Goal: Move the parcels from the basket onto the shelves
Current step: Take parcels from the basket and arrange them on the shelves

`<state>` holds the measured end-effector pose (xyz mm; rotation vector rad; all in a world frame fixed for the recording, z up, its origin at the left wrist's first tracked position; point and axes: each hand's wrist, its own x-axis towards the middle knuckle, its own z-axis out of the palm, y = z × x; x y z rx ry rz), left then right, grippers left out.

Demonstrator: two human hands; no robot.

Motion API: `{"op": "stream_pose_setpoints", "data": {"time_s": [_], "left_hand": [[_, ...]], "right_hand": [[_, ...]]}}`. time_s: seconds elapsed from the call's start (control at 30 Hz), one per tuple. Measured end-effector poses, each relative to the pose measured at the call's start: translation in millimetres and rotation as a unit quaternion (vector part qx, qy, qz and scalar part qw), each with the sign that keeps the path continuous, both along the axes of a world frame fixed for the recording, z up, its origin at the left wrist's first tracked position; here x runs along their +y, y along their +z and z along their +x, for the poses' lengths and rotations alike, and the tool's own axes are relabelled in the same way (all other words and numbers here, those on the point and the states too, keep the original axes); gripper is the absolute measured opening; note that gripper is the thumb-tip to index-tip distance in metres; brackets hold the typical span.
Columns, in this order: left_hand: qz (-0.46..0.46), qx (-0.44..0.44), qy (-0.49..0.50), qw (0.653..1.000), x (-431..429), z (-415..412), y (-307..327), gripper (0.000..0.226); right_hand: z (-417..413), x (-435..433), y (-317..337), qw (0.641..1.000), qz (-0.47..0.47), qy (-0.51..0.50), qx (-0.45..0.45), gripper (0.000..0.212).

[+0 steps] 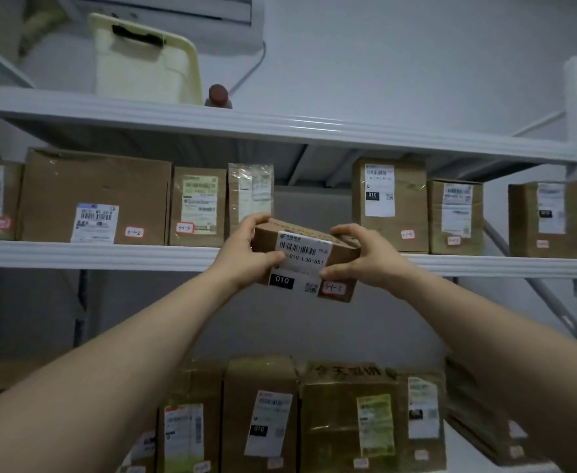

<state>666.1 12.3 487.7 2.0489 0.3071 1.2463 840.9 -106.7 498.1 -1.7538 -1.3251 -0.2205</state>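
I hold a small brown cardboard parcel (309, 257) with a white barcode label and a red-edged sticker at the front edge of the middle shelf (92, 256). My left hand (246, 250) grips its left end, and my right hand (362, 256) grips its right end. The parcel sits in front of a gap between a slim taped parcel (250, 196) on the left and a tall labelled box (391, 203) on the right. The basket is out of view.
The middle shelf carries several labelled boxes, such as a large one (96, 196) at left. The lower shelf holds more parcels (352, 418). A pale plastic bin (147, 59) and a brown-capped bottle (219, 96) stand on the top shelf (280, 126).
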Motion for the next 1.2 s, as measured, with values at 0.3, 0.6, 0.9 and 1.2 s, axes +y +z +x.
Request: {"op": "stream_pose_setpoints", "data": {"time_s": [0.3,0.6,0.9,1.2], "left_hand": [[0.041,0.044,0.115,0.992,15.7,68.6,40.3,0.080],[0.313,0.149,0.394,0.851,70.2,94.4,51.0,0.059],[0.353,0.128,0.452,0.809,81.8,96.9,64.1,0.053],[0.378,0.183,0.412,0.808,76.1,109.7,64.0,0.058]], "right_hand": [[67.4,12.3,66.0,0.976,-0.018,-0.086,-0.199,0.064],[97.4,55.1,87.8,0.943,0.019,-0.170,-0.285,0.054],[101.7,100.4,98.2,0.942,-0.034,-0.172,-0.286,0.048],[113.3,115.7,92.2,0.948,-0.124,-0.140,-0.257,0.045]]}}
